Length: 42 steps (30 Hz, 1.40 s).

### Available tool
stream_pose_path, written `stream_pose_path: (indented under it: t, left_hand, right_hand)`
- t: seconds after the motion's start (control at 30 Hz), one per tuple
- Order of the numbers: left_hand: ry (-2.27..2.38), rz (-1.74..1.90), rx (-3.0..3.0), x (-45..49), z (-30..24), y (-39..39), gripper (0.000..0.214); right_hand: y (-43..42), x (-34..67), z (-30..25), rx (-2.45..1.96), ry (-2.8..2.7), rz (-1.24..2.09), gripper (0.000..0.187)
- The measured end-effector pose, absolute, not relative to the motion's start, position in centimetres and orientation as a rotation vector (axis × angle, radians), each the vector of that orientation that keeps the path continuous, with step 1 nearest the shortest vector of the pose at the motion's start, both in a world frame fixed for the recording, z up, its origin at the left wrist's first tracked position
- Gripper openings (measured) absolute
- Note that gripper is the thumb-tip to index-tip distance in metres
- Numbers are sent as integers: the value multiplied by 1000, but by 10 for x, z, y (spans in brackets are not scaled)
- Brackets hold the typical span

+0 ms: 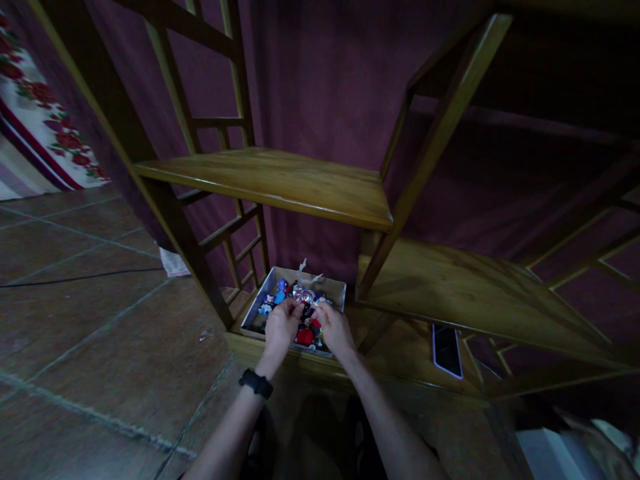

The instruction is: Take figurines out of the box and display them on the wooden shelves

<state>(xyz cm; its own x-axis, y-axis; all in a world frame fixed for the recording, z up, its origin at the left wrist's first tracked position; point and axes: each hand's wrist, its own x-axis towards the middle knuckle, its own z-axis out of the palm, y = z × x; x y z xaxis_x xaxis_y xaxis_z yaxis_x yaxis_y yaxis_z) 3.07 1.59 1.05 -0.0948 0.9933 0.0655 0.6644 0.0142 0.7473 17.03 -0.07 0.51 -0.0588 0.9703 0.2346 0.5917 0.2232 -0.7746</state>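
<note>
An open shallow cardboard box (pixel 337 297) on the lowest shelf holds several small colourful figurines in blue, white, black and red. Over it, my left hand (pixel 282 325) and my right hand (pixel 334 328) face each other with fingers pinched. Between their fingertips is a shiny, see-through crinkled thing (pixel 303 294), with pale ribbon-like ends sticking up behind it; its exact kind is unclear. A red piece (pixel 305 336) lies in the box between my wrists. My hands hide part of the contents. A dark band (pixel 256 384) circles my left wrist.
A wooden shelf board (pixel 270 180) juts out above the box, with lattice frames (pixel 235 233) at its left. To the right, a phone (pixel 447 350) in a pale case lies on the low shelf. A purple curtain (pixel 320 80) hangs behind; a cable (pixel 85 275) crosses the tiled floor.
</note>
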Motion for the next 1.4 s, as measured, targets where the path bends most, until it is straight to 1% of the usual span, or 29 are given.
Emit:
stream_pose_path:
  t: [0.27, 0.53, 0.77, 1.07, 1.2, 1.4]
  left_hand:
    - [1826, 831, 1603, 32, 13, 17, 19]
    - [1893, 792, 1655, 31, 14, 17, 19]
    - [1924, 762, 1699, 31, 15, 16, 21]
    - [1936, 681, 1794, 38, 16, 11, 25]
    - [1934, 629, 1869, 47, 16, 4, 27]
    - [1930, 565, 1966, 58, 18, -6, 27]
  right_hand:
    - [0, 171, 7, -1455, -1743, 627, 27]
    - [0, 171, 8, -1469, -1721, 623, 27]
    - [-1, 170, 7, -1460, -1624, 704, 26]
    - [6, 168, -8, -1369, -1449, 726, 43]
    - [5, 169, -3, -1342, -1424, 741, 39]
    - [3, 170, 2, -1390, -1436, 735, 26]
